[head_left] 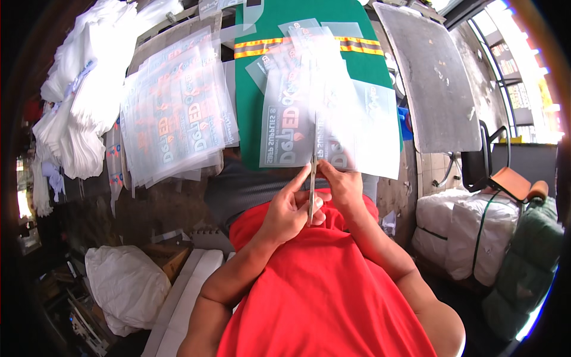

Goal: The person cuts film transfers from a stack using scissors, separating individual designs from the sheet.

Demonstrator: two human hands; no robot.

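Observation:
Translucent printed film sheets [289,128] lie overlapping on a green surface [250,77] with an orange-and-silver striped band across it. A long, thin metal blade-like tool [311,193], seen nearly edge-on, points away from me over the sheets' near edge. My left hand [291,208] is closed round its near end, index finger stretched along it. Beside it, my right hand [342,183] has thumb and fingers pinched together at the sheets' near edge, next to the tool. Whether the right fingers grip film or tool is hidden. Glare washes out the middle of the sheets.
On the left board rests a thick stack of similar printed sheets [178,119]. White cloth bundles [83,113] hang beyond it. A bare grey board [431,77] stands at right, with wrapped white bales [467,232] and a chair [511,181] below. A white sack [125,288] sits at lower left.

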